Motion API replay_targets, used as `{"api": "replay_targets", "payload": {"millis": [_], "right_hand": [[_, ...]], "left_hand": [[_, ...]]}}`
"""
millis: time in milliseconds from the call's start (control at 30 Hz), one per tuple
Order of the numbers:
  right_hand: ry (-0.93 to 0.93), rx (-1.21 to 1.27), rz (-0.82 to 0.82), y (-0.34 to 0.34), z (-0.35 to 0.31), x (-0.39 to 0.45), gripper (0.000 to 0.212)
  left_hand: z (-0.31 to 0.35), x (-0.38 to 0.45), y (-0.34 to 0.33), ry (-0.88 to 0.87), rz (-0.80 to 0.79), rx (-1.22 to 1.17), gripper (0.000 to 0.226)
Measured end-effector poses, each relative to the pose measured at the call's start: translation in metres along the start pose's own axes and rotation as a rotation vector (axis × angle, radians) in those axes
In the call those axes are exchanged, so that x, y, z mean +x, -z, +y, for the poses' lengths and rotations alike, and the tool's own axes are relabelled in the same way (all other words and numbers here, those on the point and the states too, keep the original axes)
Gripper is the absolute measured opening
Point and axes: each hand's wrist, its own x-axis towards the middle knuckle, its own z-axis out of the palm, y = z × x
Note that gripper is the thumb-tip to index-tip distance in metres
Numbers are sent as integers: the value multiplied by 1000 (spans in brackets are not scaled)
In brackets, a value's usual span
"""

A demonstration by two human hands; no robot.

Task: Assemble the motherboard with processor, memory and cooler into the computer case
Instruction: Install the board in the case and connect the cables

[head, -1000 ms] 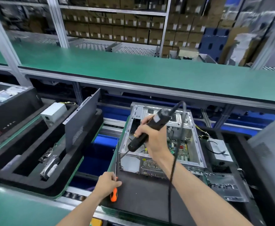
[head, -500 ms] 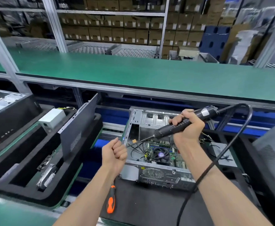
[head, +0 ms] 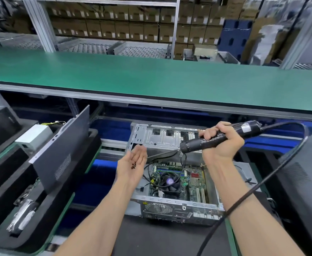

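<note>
No text, brand or number can be read. The electric screwdriver [head: 220, 138] in the right hand [head: 220, 145] carries a pale label and a line of print, and the cardboard boxes [head: 114, 28] far beyond both hands bear white labels, all too blurred to read.

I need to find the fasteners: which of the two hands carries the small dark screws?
The left hand: palm up and open, small dark screws on it. The right hand grips the black electric screwdriver.

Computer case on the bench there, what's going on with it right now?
A person is fitting out the open computer case. Their left hand is held open, palm up, with a few small dark screws in it. The right hand grips a corded electric screwdriver above the motherboard.
</note>
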Motion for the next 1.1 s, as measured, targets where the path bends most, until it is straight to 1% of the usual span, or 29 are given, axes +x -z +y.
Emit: {"api": "replay_targets", "payload": {"millis": [133,233,400,700,767,867,933,1000,1100], "right_hand": [[-15,-10,22,6,11,12,13],[-24,-12,30,9,16,20,13],[-28,-20,36,14,21,32,14],[-35,-24,66,25,23,40,14],[-14,-23,71,27,21,42,14],[11,-36,73,29,18,46,12],[18,-41,75,30,17,48,12],[27,-49,79,31,18,49,12],[23,-55,84,31,21,50,13]], "left_hand": [[-8,15,2,81,-84,75,44],[-13,25,0,106,-105,59,65],[-17,40,3,109,-84,100,75],[-20,48,2,154,-125,112,69],[-20,47,4,164,-87,113,60],[-22,47,7,158,57,239,45],[-24,48,9,152,124,332,41],[-26,49,10,160,142,392,38],[-28,52,11,137,175,402,38]]}}
